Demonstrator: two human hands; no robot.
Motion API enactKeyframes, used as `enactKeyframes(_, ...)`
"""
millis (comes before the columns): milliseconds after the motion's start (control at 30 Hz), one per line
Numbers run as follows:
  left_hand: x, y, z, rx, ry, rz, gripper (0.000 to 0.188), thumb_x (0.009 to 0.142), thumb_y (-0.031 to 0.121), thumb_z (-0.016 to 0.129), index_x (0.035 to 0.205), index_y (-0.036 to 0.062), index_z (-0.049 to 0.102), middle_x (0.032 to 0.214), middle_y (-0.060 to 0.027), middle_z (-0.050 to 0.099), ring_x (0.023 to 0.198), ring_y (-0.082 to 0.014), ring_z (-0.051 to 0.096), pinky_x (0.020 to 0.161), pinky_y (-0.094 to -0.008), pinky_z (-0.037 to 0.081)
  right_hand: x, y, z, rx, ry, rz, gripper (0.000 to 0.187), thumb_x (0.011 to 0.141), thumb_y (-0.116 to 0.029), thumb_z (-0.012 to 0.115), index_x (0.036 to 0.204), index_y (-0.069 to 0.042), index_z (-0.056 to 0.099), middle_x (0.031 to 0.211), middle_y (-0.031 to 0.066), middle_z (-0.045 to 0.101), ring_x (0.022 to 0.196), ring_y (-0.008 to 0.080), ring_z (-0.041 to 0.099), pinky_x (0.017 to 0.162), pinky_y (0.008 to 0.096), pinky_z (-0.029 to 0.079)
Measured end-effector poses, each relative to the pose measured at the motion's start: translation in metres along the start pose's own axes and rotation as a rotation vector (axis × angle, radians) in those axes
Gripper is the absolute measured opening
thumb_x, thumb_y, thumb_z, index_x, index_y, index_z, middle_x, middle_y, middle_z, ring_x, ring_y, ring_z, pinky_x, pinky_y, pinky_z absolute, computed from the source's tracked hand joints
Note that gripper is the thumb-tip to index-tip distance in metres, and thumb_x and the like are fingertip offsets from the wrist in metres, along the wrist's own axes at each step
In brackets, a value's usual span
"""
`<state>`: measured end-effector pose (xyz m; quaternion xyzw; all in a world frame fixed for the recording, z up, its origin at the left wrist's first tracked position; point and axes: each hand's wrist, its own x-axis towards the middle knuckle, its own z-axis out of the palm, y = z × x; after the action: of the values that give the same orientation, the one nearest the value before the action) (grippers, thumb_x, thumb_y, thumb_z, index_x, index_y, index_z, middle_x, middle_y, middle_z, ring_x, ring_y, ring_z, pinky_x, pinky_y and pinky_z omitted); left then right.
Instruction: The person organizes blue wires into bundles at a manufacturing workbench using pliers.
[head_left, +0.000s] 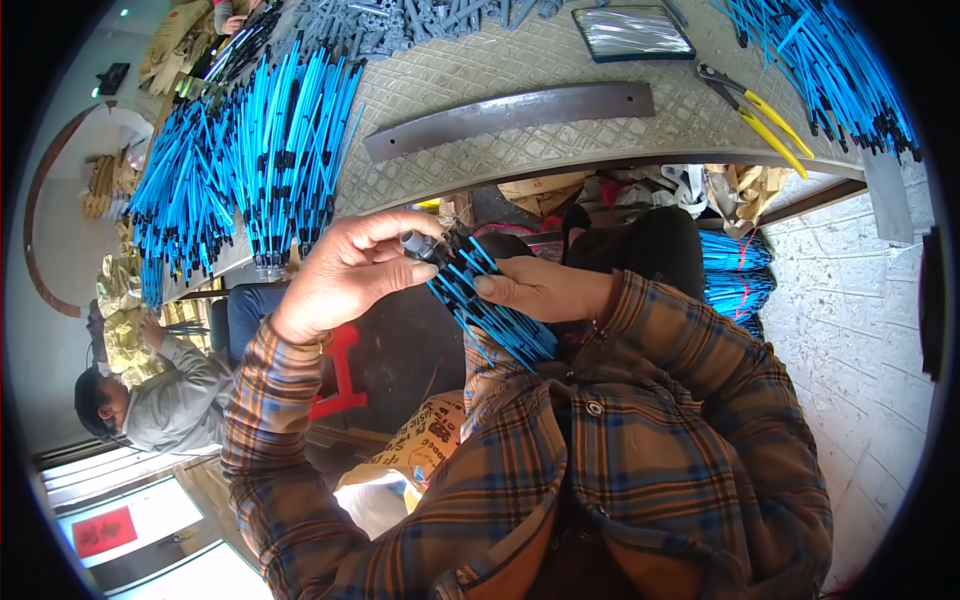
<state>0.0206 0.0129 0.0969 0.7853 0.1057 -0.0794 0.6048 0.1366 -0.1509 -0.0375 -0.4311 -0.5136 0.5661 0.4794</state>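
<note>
My left hand (pixel 345 270) pinches a short grey tubular plastic fitting (pixel 414 243) between thumb and fingers, just beyond the table's near edge. A bundle of thin blue tubes with black ends (pixel 505 335) rests over my lap, and my right hand (pixel 545 290) is closed around its upper part, thumb on top. The fitting sits right beside the bundle's black tips; whether it is joined to one of the tubes I cannot tell. Both hands are close together at chest height.
On the patterned table (pixel 460 160) lie a curved dark metal bar (pixel 510 115), yellow-handled pliers (pixel 765 120), a tray of thin shiny strips (pixel 632 32) and grey fittings (pixel 400 20). Blue tube heaps (pixel 290 150) flank it. A red stool (pixel 345 375) and another person (pixel 180 395) are at left.
</note>
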Motion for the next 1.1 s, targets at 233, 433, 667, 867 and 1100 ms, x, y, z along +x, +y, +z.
enactKeyframes(233, -0.001, -0.001, -0.006, 0.067, -0.007, -0.085, 0.029, 0.078, -0.006, 0.062, 0.106, -0.0001, 0.057, 0.089, 0.0033, 0.055, 0.067, 0.0013, 0.041, 0.057, -0.0152, 0.036, 0.0, -0.009, 0.016, -0.038, 0.187, -0.18, 0.063, 0.09, -0.057, 0.033, 0.105, 0.002, 0.047, 0.081, 0.0115, 0.054, 0.076, 0.0188, 0.054, 0.068, 0.0313, 0.043)
enactKeyframes(433, -0.003, -0.001, -0.005, -0.011, -0.038, -0.087, 0.031, 0.079, -0.006, 0.06, 0.109, -0.0017, 0.055, 0.099, -0.0044, 0.059, 0.089, -0.008, 0.054, 0.08, -0.0224, 0.045, 0.003, -0.005, 0.001, 0.012, -0.012, -0.118, 0.062, 0.09, -0.056, 0.034, 0.107, 0.002, 0.046, 0.08, 0.0114, 0.054, 0.075, 0.0183, 0.054, 0.068, 0.0323, 0.044)
enactKeyframes(667, -0.009, -0.002, 0.022, -0.086, 0.151, -0.019, 0.027, 0.081, -0.005, 0.06, 0.107, 0.0008, 0.056, 0.094, -0.0003, 0.059, 0.081, -0.0048, 0.053, 0.069, -0.0181, 0.045, 0.003, -0.004, 0.018, -0.057, 0.189, -0.159, 0.054, 0.093, -0.05, 0.035, 0.101, 0.001, 0.046, 0.079, 0.0127, 0.055, 0.074, 0.0219, 0.056, 0.067, 0.0348, 0.043)
enactKeyframes(867, -0.01, -0.006, 0.022, -0.026, 0.159, 0.05, 0.029, 0.081, -0.004, 0.06, 0.109, 0.0013, 0.054, 0.097, -0.0021, 0.059, 0.086, -0.0066, 0.055, 0.074, -0.0206, 0.046, -0.01, -0.01, 0.041, -0.269, 0.55, -0.129, 0.047, 0.093, -0.045, 0.037, 0.101, 0.001, 0.047, 0.083, 0.0155, 0.056, 0.078, 0.0268, 0.058, 0.068, 0.0358, 0.044)
enactKeyframes(1100, -0.011, 0.003, 0.015, -0.142, 0.072, 0.037, 0.036, 0.081, -0.004, 0.059, 0.115, 0.0015, 0.05, 0.102, -0.0051, 0.059, 0.091, -0.0086, 0.055, 0.076, -0.0207, 0.045, -0.006, -0.021, 0.006, -0.335, 0.209, -0.025, 0.045, 0.094, -0.043, 0.034, 0.099, 0.0, 0.047, 0.083, 0.0167, 0.055, 0.081, 0.0301, 0.058, 0.07, 0.0378, 0.044)
